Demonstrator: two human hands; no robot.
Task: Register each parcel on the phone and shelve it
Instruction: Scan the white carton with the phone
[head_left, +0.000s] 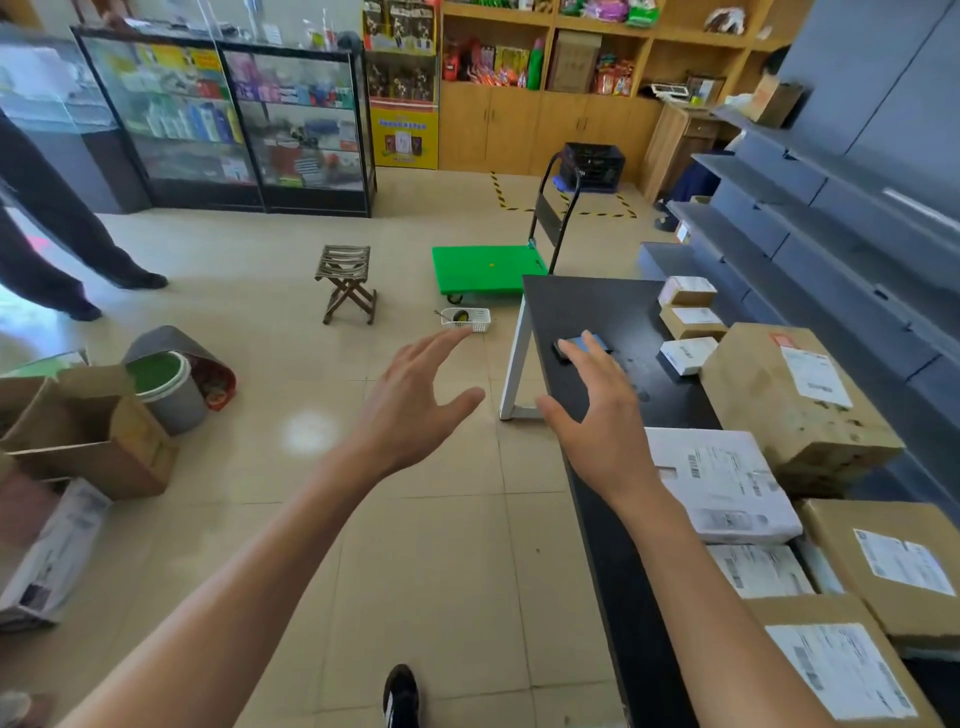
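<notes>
A phone (592, 344) in a blue case lies on the black table (597, 306). My right hand (597, 410) hovers over the table's left edge with fingers spread, its fingertips just short of the phone, holding nothing. Over the floor left of the table, my left hand (410, 395) is stretched out, fingers straight and empty. Several parcels cover the table's right side: a large brown box (789, 395), a white mailer bag (722, 483), small boxes (688, 291) at the far end and labelled cartons (841, 670) nearest me.
Grey shelves (810, 208) run along the right behind the table. On the floor stand a green trolley (485, 270), a folding stool (347, 283), a small white basket (467, 318), a bucket (169, 392) and open cartons (88, 431). A person's legs (57, 244) are at far left.
</notes>
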